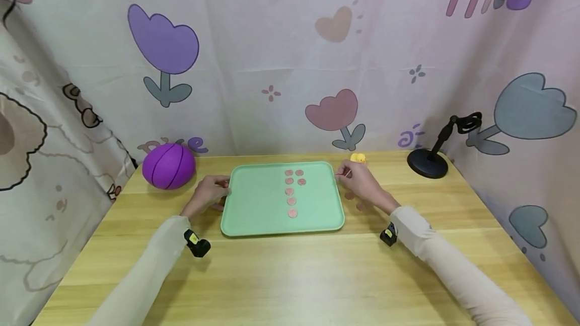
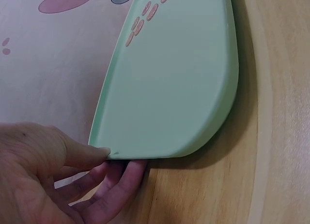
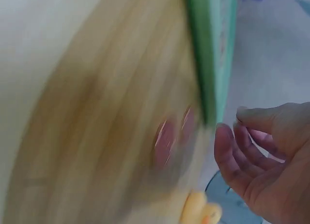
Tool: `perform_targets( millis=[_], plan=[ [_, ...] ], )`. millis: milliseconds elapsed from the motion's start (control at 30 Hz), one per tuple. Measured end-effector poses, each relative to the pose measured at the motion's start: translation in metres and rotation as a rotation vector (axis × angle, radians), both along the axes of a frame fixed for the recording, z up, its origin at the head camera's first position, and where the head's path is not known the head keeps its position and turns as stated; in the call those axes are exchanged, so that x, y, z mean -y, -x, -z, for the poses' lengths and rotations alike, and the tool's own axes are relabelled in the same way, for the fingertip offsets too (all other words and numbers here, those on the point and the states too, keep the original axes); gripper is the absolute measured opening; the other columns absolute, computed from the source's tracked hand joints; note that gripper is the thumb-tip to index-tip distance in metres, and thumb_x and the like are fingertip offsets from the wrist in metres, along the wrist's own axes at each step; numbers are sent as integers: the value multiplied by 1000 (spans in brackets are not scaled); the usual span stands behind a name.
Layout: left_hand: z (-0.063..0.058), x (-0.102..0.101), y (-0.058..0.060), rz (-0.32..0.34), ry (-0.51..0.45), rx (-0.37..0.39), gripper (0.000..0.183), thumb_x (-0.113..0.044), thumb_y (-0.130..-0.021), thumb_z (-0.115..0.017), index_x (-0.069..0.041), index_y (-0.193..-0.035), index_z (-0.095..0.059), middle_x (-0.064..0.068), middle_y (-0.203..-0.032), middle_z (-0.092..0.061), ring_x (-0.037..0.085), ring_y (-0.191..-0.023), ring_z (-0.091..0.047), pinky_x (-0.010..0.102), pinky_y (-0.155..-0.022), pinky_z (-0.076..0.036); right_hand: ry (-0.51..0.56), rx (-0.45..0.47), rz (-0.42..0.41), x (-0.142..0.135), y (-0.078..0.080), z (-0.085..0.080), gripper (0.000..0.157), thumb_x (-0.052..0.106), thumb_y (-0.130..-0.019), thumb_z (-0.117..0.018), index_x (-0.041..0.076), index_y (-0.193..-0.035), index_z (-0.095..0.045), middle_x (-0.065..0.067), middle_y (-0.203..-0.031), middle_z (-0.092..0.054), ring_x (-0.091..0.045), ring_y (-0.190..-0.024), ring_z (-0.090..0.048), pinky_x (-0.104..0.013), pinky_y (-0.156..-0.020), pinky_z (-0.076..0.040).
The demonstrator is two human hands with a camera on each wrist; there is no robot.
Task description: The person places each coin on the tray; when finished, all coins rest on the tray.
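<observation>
A mint-green tray (image 1: pixel 258 205) lies on the table. Round pink coin-like discs sit on it: one long column of several discs (image 1: pixel 289 191) and two more discs (image 1: pixel 301 181) beside its far end. My left hand (image 1: pixel 211 193) grips the tray's left edge; the left wrist view shows the thumb (image 2: pixel 99 154) on the rim and fingers below it. My right hand (image 1: pixel 360 180) is at the tray's right edge, thumb and forefinger pinching a pink disc, mostly hidden by the fingertips. Two loose discs (image 3: pixel 164 142) lie on the table beneath this hand.
Behind the right hand is a small yellow toy duck (image 1: pixel 358 157). A purple ball (image 1: pixel 169 166) stands at the back left. A black stand with a round base (image 1: pixel 427 163) is at the back right. A printed curtain (image 1: pixel 254 29) hangs behind the wooden table (image 1: pixel 290 280).
</observation>
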State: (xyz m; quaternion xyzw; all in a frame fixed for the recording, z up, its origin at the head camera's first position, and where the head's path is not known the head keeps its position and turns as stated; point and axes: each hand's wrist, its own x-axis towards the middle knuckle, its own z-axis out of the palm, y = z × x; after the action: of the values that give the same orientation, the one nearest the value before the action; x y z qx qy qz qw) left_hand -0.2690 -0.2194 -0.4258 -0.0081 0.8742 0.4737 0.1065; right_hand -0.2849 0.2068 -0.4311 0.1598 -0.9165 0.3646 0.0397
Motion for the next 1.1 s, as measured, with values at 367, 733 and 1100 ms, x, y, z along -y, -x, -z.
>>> perform_targets(
  millis=[367,733,1100],
  plan=[
    [3,3,-2,-15,18,-12,53,-2,-100,-60,5,-152,-50,23,-124,-58,32,-105,-64,37,-65,-68,184,258,-145,53,-7,2,9,4,-99,-70,-4,-99,-66,-18,-80,-71,-21,-63,-68,-31,-53,-62],
    [2,0,-2,-17,24,-14,54,-2,-100,-59,5,-152,-49,21,-121,-58,31,-105,-63,37,-66,-68,177,303,-133,76,-3,10,12,4,-96,-74,-1,-93,-64,-10,-68,-64,-14,-54,-61,-27,-49,-59],
    [3,-1,-1,-38,27,-14,53,-3,-100,-61,3,-152,-50,21,-123,-58,31,-107,-63,36,-65,-68,103,309,-50,85,1,10,19,8,-94,-78,3,-87,-61,-3,-69,-58,-11,-53,-54,-20,-46,-52]
  ],
)
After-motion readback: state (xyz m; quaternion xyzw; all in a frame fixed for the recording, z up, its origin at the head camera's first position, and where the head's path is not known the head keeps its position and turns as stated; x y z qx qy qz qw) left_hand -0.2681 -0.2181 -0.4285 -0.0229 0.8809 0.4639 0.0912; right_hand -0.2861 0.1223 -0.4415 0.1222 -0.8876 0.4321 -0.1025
